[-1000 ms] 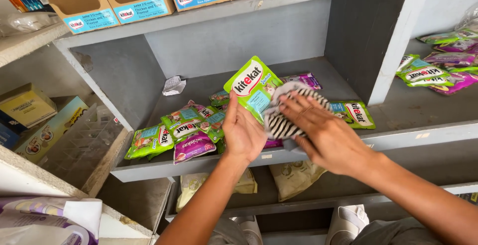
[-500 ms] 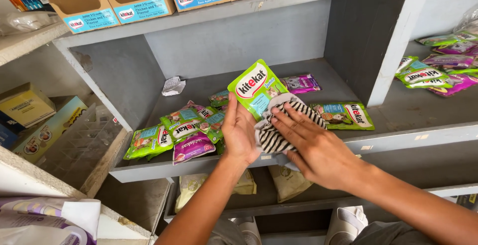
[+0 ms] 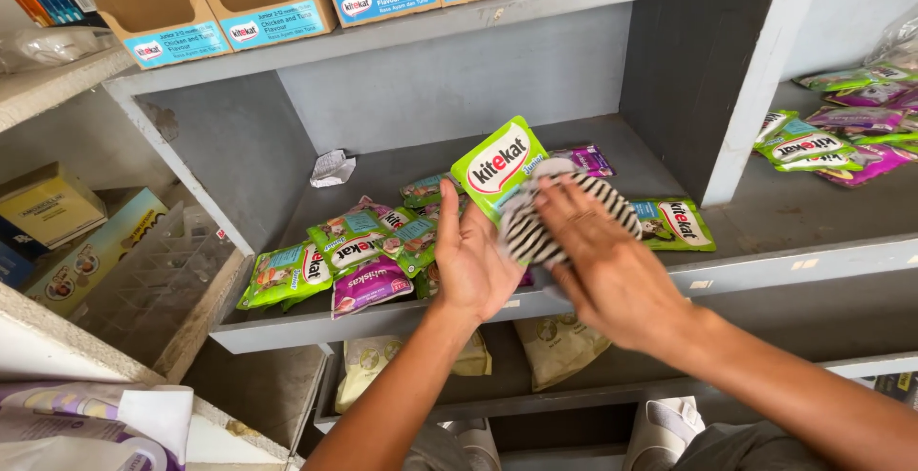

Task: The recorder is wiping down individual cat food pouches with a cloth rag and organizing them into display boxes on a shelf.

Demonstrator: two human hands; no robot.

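My left hand (image 3: 471, 262) holds a green pet-food pouch (image 3: 495, 161) upright over the grey shelf (image 3: 765, 218). My right hand (image 3: 598, 261) presses a black-and-white striped cloth (image 3: 535, 222) against the pouch's front. A heap of green and purple pouches (image 3: 349, 256) lies on the shelf to the left of my hands. One green pouch (image 3: 674, 222) lies flat to the right. A purple pouch (image 3: 588, 157) lies further back.
A crumpled paper scrap (image 3: 332, 169) sits at the back left of the shelf. Cardboard display boxes (image 3: 287, 2) stand on the shelf above. More pouches (image 3: 837, 141) lie in the compartment at right. Tan bags (image 3: 559, 342) rest on the shelf below.
The cloth under my right hand has slid lower and leftward over the pouch. The pouch has tilted slightly and shifted a little left.
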